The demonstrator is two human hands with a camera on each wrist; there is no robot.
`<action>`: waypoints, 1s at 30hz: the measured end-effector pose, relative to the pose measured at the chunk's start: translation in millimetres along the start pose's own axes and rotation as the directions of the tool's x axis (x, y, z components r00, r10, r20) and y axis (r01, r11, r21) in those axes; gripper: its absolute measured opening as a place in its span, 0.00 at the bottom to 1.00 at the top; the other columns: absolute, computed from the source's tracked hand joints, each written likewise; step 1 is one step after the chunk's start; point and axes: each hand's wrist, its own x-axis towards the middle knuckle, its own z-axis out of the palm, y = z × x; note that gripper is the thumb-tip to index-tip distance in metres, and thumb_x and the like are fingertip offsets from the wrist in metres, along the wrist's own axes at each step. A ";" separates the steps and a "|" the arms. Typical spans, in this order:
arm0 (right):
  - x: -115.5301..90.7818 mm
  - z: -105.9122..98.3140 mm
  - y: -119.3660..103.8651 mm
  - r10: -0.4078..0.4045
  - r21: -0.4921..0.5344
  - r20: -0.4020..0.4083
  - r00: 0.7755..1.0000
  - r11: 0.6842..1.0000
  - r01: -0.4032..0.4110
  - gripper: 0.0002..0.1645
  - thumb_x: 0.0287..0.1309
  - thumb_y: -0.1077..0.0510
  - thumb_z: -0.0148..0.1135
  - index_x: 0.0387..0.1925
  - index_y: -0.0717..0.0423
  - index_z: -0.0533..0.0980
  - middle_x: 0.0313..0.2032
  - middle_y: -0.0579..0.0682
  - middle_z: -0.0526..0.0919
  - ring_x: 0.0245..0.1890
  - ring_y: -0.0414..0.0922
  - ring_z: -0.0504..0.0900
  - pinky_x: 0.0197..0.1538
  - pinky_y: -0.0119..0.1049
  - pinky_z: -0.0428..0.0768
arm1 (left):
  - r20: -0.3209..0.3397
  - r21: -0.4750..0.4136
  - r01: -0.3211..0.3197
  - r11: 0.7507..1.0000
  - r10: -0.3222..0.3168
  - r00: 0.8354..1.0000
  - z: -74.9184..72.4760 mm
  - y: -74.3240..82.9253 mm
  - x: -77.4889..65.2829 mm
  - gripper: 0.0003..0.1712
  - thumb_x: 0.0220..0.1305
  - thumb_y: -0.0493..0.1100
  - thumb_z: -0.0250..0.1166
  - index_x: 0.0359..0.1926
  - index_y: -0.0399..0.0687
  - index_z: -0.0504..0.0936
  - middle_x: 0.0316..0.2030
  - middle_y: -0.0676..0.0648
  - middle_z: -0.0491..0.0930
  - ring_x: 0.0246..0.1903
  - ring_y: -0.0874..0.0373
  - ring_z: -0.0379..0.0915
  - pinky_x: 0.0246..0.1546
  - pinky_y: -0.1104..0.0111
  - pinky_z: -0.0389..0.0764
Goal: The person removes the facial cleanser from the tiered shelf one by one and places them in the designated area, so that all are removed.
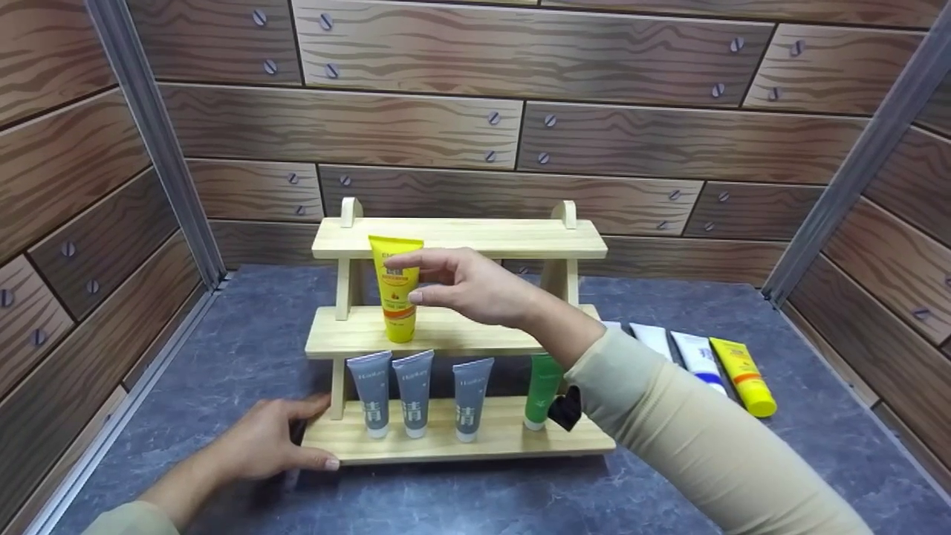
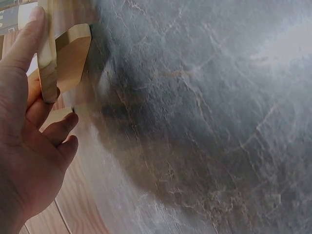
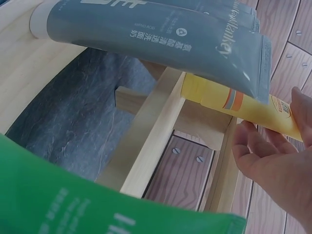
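Note:
A yellow tube (image 1: 399, 319) stands cap down on the middle tier of a three-tier wooden rack (image 1: 461, 238). My right hand (image 1: 483, 286) is at its upper part: the forefinger lies nearly straight across its front, and the thumb tip meets its right edge. In the right wrist view, the fingers (image 3: 248, 146) are loosely bent beside the yellow tube (image 3: 209, 95). My left hand (image 1: 260, 438) grips the left end of the bottom board, thumb (image 2: 30, 36) on one face and fingers around the other side.
Three grey tubes (image 1: 414, 394) and a green tube (image 1: 544, 390) stand on the bottom tier. A black object (image 1: 567, 409) shows beside the green one. On the marbled surface at right lie white tubes (image 1: 698, 357) and another yellow tube (image 1: 743, 375). Wood-patterned walls surround the area.

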 end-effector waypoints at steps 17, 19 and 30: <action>-17.2 -15.5 9.0 0.006 0.058 -0.078 0.997 0.998 -0.001 0.27 0.71 0.65 0.66 0.70 0.57 0.77 0.62 0.56 0.84 0.62 0.51 0.83 0.65 0.42 0.82 | -0.004 0.008 0.018 1.000 -0.018 1.000 -0.7 -0.4 1.7 0.59 0.45 0.67 0.84 0.71 0.37 0.77 0.64 0.33 0.79 0.64 0.37 0.77 0.66 0.41 0.75; -21.3 -20.2 11.7 0.012 0.063 -0.097 0.995 0.998 -0.006 0.27 0.71 0.65 0.67 0.69 0.58 0.78 0.61 0.56 0.84 0.61 0.52 0.84 0.64 0.42 0.83 | -0.004 0.010 0.011 1.000 -0.011 1.000 -0.4 -0.5 1.8 0.59 0.45 0.67 0.85 0.71 0.36 0.77 0.64 0.33 0.79 0.64 0.36 0.76 0.66 0.41 0.75; -46.9 -49.0 28.1 0.072 0.072 -0.229 0.971 0.996 -0.057 0.27 0.68 0.66 0.70 0.67 0.58 0.80 0.59 0.58 0.85 0.58 0.53 0.84 0.62 0.45 0.84 | 0.007 0.013 0.010 1.000 -0.010 1.000 -0.8 1.7 0.4 0.57 0.46 0.63 0.86 0.69 0.33 0.77 0.64 0.31 0.79 0.64 0.34 0.76 0.66 0.40 0.74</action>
